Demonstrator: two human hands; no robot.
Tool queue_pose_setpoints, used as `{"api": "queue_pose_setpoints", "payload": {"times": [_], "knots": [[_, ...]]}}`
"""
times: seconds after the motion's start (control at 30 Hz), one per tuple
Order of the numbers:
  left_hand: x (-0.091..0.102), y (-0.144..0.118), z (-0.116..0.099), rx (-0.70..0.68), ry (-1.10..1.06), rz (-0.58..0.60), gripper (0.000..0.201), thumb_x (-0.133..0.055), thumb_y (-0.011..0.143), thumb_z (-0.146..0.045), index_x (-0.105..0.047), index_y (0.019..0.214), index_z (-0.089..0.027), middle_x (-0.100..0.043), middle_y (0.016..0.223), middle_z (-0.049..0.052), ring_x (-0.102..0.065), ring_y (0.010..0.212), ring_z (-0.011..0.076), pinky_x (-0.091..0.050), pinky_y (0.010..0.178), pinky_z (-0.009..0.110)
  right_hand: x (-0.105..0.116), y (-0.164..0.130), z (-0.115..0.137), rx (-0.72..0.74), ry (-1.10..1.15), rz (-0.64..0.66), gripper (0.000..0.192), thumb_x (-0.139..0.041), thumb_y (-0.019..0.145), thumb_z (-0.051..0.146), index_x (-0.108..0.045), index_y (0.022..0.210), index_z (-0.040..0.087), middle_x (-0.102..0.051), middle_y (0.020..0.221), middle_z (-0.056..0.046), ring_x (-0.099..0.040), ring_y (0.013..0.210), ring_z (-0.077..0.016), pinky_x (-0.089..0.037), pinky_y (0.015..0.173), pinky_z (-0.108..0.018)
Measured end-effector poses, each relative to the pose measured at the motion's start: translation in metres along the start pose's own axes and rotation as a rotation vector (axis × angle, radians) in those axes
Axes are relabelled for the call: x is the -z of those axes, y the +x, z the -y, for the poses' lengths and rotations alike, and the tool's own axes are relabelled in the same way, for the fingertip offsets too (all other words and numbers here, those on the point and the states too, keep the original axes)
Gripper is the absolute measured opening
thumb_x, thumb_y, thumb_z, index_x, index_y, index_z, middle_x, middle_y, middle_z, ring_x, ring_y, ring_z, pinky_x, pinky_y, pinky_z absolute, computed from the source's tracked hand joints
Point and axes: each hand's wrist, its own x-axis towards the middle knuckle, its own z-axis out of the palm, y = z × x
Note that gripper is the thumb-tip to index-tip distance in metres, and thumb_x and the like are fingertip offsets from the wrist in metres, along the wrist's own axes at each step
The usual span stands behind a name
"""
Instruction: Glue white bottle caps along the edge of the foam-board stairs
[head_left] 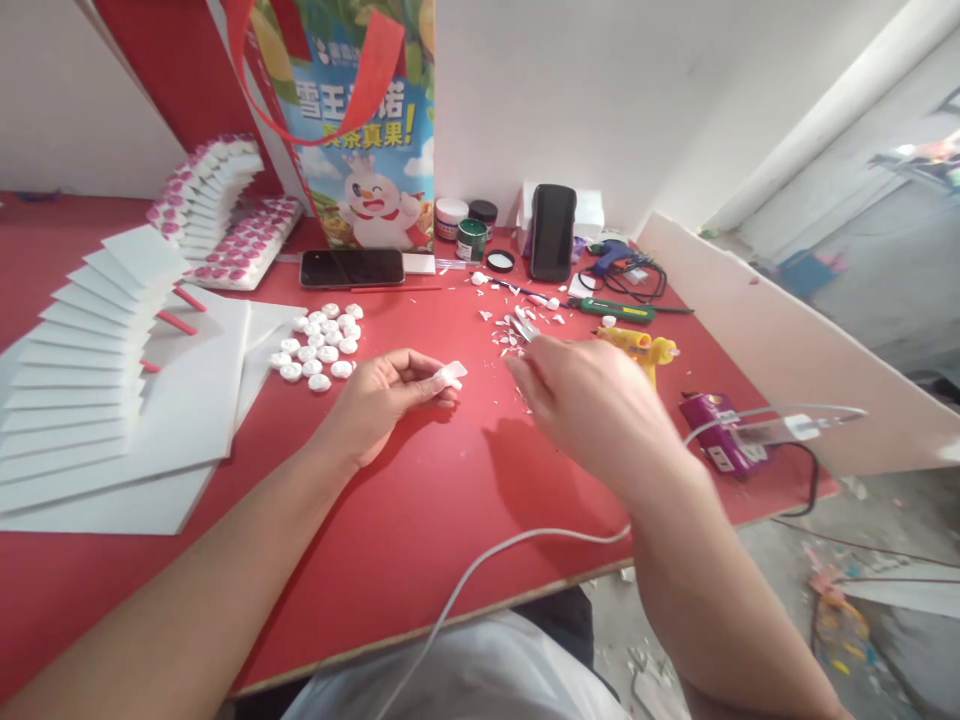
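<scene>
Right, white piece sits in the left hand, pinched between closed thumb and fingertips, free end poking out past them; looks like trimming, so I'd pinch lightly and keep skin clear of the tool; right hand grips a metal tool, finger detail hidden, by white scraps; white rosettes lie left.

The worktop is plain red. The small piece in the left fingers is white, like the rosettes. The far bag has a blue, green and white cartoon print; at right, the glue gun is yellow.
</scene>
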Motion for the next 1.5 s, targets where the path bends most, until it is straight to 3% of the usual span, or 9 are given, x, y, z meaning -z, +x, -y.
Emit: {"api": "queue_pose_setpoints", "payload": {"times": [0.17, 0.27, 0.37, 0.5, 0.67, 0.83, 0.97, 1.13, 1.5], "knots": [[0.000, 0.002, -0.001, 0.043, -0.120, -0.016, 0.033, -0.096, 0.063, -0.027, -0.074, 0.083, -0.013, -0.079, 0.080, 0.006, -0.075, 0.072, 0.0165, -0.064, 0.076, 0.030, 0.007, -0.048, -0.061, -0.472, 0.009, -0.471, 0.034, -0.057, 0.094, 0.051, -0.068, 0.095, 0.019, -0.072, 0.087, -0.013, -0.064, 0.075, -0.0268, -0.044, 0.071, -0.039], [-0.001, 0.002, -0.002, 0.085, -0.218, 0.002, 0.033, -0.097, 0.060, -0.025, -0.075, 0.082, -0.014, -0.079, 0.078, 0.005, -0.075, 0.070, 0.0145, -0.064, 0.076, 0.026, -0.016, -0.052, -0.099, -0.657, 0.053, -0.470, 0.039, -0.064, 0.083, 0.047, -0.068, 0.102, 0.014, -0.072, 0.101, -0.019, -0.068, 0.092, -0.0332, -0.050, 0.084, -0.047], [-0.002, 0.001, -0.003, 0.124, -0.271, 0.036, 0.034, -0.098, 0.059, -0.024, -0.077, 0.084, -0.014, -0.079, 0.078, 0.004, -0.075, 0.070, 0.0139, -0.065, 0.075, 0.024, -0.038, -0.037, -0.122, -0.685, 0.177, -0.321, 0.040, -0.068, 0.076, 0.051, -0.070, 0.093, 0.015, -0.073, 0.093, -0.015, -0.068, 0.092, -0.0327, -0.051, 0.085, -0.046], [-0.002, 0.000, -0.004, 0.164, -0.321, 0.058, 0.035, -0.099, 0.058, -0.023, -0.079, 0.084, -0.013, -0.080, 0.079, 0.005, -0.075, 0.071, 0.0131, -0.064, 0.074, 0.021, -0.052, -0.016, -0.136, -0.751, 0.444, -0.248, 0.039, -0.075, 0.066, 0.056, -0.065, 0.066, 0.018, -0.061, 0.060, -0.003, -0.056, 0.060, -0.0196, -0.041, 0.055, -0.032], [-0.003, 0.000, -0.005, 0.154, -0.328, 0.032, 0.030, -0.098, 0.060, -0.022, -0.079, 0.081, -0.013, -0.079, 0.078, 0.005, -0.074, 0.071, 0.0123, -0.063, 0.073, 0.020, -0.055, -0.016, -0.137, -0.787, 0.769, -0.466, 0.025, -0.075, 0.061, 0.041, -0.065, 0.064, 0.018, -0.059, 0.055, -0.001, -0.053, 0.054, -0.0160, -0.037, 0.048, -0.027], [-0.003, 0.002, -0.005, 0.048, -0.251, -0.062, 0.030, -0.096, 0.061, -0.025, -0.076, 0.081, -0.013, -0.077, 0.077, 0.005, -0.072, 0.070, 0.0142, -0.062, 0.077, 0.028, -0.016, -0.023, -0.100, -0.561, 0.967, -0.648, 0.016, -0.076, 0.068, 0.029, -0.073, 0.080, 0.019, -0.069, 0.075, -0.006, -0.052, 0.058, -0.0151, -0.041, 0.054, -0.031], [0.001, 0.007, -0.003, -0.053, -0.160, -0.117, 0.031, -0.093, 0.064, -0.028, -0.075, 0.085, -0.014, -0.077, 0.079, 0.005, -0.073, 0.073, 0.0159, -0.060, 0.084, 0.034, 0.008, -0.013, -0.057, -0.324, 1.234, -0.357, 0.016, -0.077, 0.078, 0.035, -0.074, 0.082, 0.019, -0.071, 0.079, -0.007, -0.054, 0.056, -0.0129, -0.040, 0.051, -0.029], [0.004, 0.009, -0.002, -0.081, -0.103, -0.126, 0.034, -0.093, 0.065, -0.030, -0.073, 0.088, -0.013, -0.076, 0.080, 0.004, -0.072, 0.074, 0.0163, -0.059, 0.088, 0.037, -0.017, 0.001, -0.024, -0.136, 1.191, 0.061, 0.031, -0.068, 0.087, 0.045, -0.073, 0.078, 0.017, -0.069, 0.069, -0.006, -0.063, 0.062, -0.0158, -0.045, 0.052, -0.026], [0.006, 0.010, 0.001, -0.068, -0.105, -0.126, 0.037, -0.094, 0.064, -0.030, -0.073, 0.087, -0.012, -0.077, 0.076, 0.004, -0.074, 0.072, 0.0163, -0.060, 0.088, 0.036, -0.064, -0.002, -0.020, -0.050, 1.154, 0.130, 0.030, -0.061, 0.092, 0.040, -0.066, 0.072, 0.017, -0.069, 0.070, -0.005, -0.065, 0.066, -0.0167, -0.050, 0.063, -0.028]]}}
